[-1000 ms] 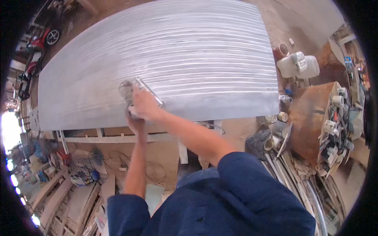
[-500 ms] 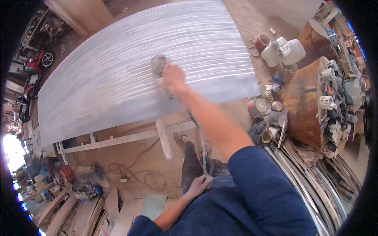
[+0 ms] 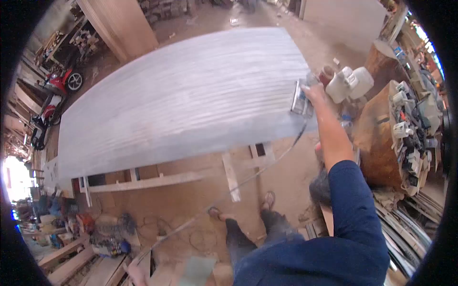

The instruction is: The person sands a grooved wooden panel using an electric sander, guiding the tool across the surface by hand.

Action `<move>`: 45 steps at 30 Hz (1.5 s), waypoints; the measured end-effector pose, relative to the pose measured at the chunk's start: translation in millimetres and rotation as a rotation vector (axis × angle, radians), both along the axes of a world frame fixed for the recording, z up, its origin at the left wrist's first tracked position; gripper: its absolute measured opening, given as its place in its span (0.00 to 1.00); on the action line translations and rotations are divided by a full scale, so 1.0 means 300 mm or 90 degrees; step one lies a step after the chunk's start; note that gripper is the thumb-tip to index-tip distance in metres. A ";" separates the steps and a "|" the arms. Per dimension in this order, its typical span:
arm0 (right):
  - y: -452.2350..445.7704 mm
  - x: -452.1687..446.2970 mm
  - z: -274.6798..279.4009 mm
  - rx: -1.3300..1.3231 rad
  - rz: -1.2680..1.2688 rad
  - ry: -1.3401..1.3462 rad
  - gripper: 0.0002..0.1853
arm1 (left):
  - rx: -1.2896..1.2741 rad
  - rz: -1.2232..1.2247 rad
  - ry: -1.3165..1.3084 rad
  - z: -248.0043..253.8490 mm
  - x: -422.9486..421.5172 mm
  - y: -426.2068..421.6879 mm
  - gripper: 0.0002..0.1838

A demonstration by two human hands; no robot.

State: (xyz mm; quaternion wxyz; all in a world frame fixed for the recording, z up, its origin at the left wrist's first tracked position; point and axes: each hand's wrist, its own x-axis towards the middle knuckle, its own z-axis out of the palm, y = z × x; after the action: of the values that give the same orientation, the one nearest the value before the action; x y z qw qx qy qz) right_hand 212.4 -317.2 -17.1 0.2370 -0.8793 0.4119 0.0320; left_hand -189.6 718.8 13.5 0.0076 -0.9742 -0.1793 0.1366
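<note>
My right hand (image 3: 315, 93) is closed on a power sander (image 3: 299, 101), which rests at the right end of a large panel (image 3: 181, 105) with grey-white streaks. From the sander a power cord (image 3: 224, 196) runs taut down and to the left. It leads to my left hand (image 3: 137, 274), low at the bottom left edge, with fingers closed around the cord and partly blurred. White wooden supports (image 3: 231, 178) show beneath the panel's near edge.
White jugs (image 3: 355, 83) and a red-brown can (image 3: 326, 75) stand beyond the panel's right end. A large wood block (image 3: 377, 138) holds assorted clutter. Planks (image 3: 71, 260) and loose cable lie at lower left. A red motorbike (image 3: 59, 81) stands at far left.
My right hand has moved the sander from the panel's middle to its right end. My left hand has swung from my waist out to the left, drawing the cord across. The view has shifted.
</note>
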 end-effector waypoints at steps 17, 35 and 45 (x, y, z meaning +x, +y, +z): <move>1.086 0.356 0.011 -0.041 0.250 -0.048 0.61 | -0.549 0.440 -0.273 -0.127 1.530 0.660 0.14; 0.664 0.263 0.089 -0.123 -0.003 0.057 0.56 | -0.032 0.130 -0.099 -0.485 1.827 -0.751 0.45; -0.051 0.121 -0.005 -0.198 -0.128 0.050 0.51 | 0.044 0.111 -0.137 -0.585 1.810 -0.681 0.40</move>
State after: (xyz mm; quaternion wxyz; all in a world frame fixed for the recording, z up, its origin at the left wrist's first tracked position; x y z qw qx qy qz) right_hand 248.6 -332.5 -18.7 0.0841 -0.8578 0.5066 -0.0218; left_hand 353.5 514.4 -162.2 0.0103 -0.9632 -0.2676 0.0253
